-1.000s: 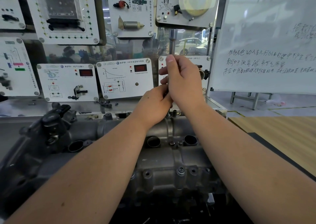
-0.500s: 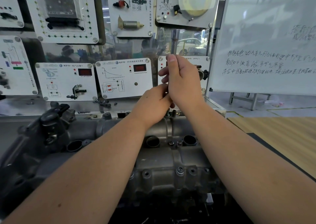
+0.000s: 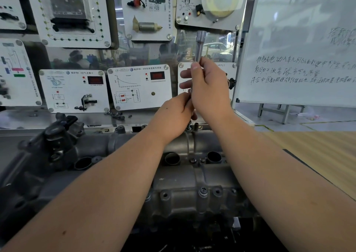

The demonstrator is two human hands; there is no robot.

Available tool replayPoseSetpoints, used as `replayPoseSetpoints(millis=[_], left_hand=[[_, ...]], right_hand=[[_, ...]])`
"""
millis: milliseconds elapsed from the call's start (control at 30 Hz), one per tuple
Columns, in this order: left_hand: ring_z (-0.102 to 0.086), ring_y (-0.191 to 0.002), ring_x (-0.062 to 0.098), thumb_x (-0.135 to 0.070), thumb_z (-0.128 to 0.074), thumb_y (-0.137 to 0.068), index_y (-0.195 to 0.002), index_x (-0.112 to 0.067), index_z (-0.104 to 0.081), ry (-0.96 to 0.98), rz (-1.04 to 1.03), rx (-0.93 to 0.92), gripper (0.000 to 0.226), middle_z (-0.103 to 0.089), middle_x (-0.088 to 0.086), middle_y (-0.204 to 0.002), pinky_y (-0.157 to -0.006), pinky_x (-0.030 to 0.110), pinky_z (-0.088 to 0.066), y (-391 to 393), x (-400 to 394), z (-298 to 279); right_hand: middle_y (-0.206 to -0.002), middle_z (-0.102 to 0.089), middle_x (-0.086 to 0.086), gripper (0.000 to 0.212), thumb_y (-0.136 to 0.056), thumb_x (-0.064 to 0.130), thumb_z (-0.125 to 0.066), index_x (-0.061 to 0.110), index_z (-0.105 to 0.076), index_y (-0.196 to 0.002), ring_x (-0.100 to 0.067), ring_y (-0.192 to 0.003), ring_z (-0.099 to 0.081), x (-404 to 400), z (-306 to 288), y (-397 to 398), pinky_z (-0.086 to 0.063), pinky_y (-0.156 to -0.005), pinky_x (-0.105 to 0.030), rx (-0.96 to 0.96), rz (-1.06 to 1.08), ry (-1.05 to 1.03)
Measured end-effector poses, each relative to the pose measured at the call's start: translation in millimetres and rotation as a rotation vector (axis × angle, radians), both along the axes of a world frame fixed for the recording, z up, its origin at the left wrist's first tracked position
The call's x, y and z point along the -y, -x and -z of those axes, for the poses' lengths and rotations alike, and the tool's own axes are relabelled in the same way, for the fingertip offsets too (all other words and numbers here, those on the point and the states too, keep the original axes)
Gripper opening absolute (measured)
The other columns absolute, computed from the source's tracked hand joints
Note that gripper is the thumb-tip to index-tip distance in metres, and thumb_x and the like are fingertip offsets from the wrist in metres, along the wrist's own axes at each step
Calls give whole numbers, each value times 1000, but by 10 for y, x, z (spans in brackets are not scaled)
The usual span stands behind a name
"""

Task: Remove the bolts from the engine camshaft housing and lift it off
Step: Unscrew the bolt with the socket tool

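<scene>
We see two bare arms reaching out over a big grey metal engine part, the camshaft housing (image 3: 192, 198), which sits low in the middle of the bench. The right hand (image 3: 209, 90) is curled around a long silver socket tool (image 3: 200, 46) that stands straight up. The thumb presses on the shaft, and the top of the tool sticks out above the hand. The left hand (image 3: 173, 115) is just below, touching the right hand, with its fingers pinched around the bottom of the tool. The bottom end meets a bolt (image 3: 188, 125) at the far edge of the housing. Another bolt (image 3: 203, 191) sits in the near side. Behind are white display boards (image 3: 139, 86) and a whiteboard (image 3: 300, 46) with writing.
</scene>
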State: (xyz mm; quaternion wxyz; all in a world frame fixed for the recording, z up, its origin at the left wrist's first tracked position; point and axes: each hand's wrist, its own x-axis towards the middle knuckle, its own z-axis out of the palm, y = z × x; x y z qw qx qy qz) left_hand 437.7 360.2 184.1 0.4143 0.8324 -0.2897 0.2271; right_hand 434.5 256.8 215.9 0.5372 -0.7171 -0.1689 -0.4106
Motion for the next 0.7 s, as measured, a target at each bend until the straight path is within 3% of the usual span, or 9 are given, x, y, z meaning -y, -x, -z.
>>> replayPoseSetpoints(millis=[67,100,233,333,400,500,567,700], left_hand=[[-56,-59,-14,-22,-45,-106,-77,-33,-48,-8,-16,18,31,-58,-15,-64,-53,6,-37,-2,-5,-8],[-56,-58,-15,-21,-47,-105,-77,-33,-47,-10,-22,24,30,-57,-14,-63,-53,6,-37,-7,-8,-8],[-55,-58,-15,-22,-53,-102,-82,-19,-52,-13,-41,23,20,-58,-11,-67,-51,8,-36,-35,-7,-11],[-55,-57,-10,-25,-46,-105,-82,-26,-54,21,-2,-18,25,-61,-12,-66,-50,9,-35,-20,-1,-4],[-55,-57,-8,-24,-42,-107,-82,-29,-54,23,20,-25,28,-63,-15,-63,-52,9,-37,2,0,-5],[-55,-55,-9,-21,-45,-105,-78,-27,-52,-14,3,-6,29,-60,-34,-59,-51,7,-38,13,-15,-25],[-56,-54,-10,-19,-49,-103,-77,-27,-52,-6,-7,-1,27,-61,-28,-57,-50,7,-37,-7,-23,-36],[-57,-58,-9,-20,-54,-100,-90,-17,-58,14,-13,-5,12,-65,-10,-70,-50,10,-36,-37,-17,-19]], right_hand=[[-89,-72,9,30,-102,33,-51,20,-53,-128,-5,-72,-71,-14,8,-12,-57,-74,-34,-2,0,-17],[-91,-73,9,36,-100,37,-56,21,-51,-132,-5,-74,-71,-16,17,-14,-57,-75,-33,4,15,-19],[-84,-69,14,5,-100,29,-56,25,-59,-102,0,-68,-69,3,14,-21,-55,-66,-27,44,75,-4],[-82,-70,12,20,-103,24,-47,25,-57,-87,-1,-69,-69,14,5,-6,-59,-69,-34,46,76,35],[-85,-70,12,18,-104,24,-44,26,-58,-93,-1,-70,-69,15,2,-2,-60,-73,-39,39,57,42],[-91,-73,11,31,-104,28,-48,21,-53,-133,-1,-73,-70,-3,2,-5,-57,-77,-33,23,12,-8],[-91,-75,9,31,-100,34,-57,27,-51,-129,-3,-73,-71,-9,16,-7,-57,-76,-31,26,-7,-30],[-87,-71,10,7,-99,28,-60,27,-59,-106,-1,-68,-69,-5,23,-20,-55,-67,-23,51,18,-14]])
